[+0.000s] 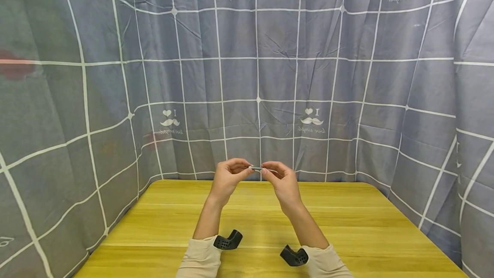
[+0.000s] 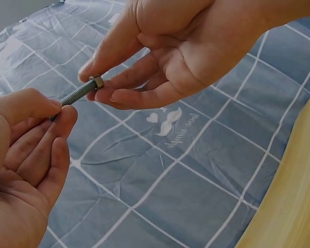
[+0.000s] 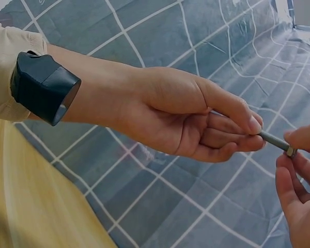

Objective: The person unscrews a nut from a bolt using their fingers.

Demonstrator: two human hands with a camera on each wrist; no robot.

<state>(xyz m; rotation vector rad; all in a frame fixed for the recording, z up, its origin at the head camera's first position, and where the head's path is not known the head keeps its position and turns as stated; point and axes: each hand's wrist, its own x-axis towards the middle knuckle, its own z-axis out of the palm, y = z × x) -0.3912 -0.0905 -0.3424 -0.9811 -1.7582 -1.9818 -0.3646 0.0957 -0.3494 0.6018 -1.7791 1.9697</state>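
Note:
A grey-green threaded bolt is held in the air between both hands, above the table's far edge. My left hand pinches the bare threaded end between thumb and fingers; its tip just shows past them in the left wrist view. Around the opposite end sits a brass-toned hex nut. My right hand has thumb and fingertips on the nut, pinching it. In the head view the bolt lies nearly level, and the nut cannot be made out there.
Below the hands spreads a yellow wood-grain table. A grey-blue curtain with white grid lines surrounds it at the back and sides. Black wrist mounts sit at both cream sleeves.

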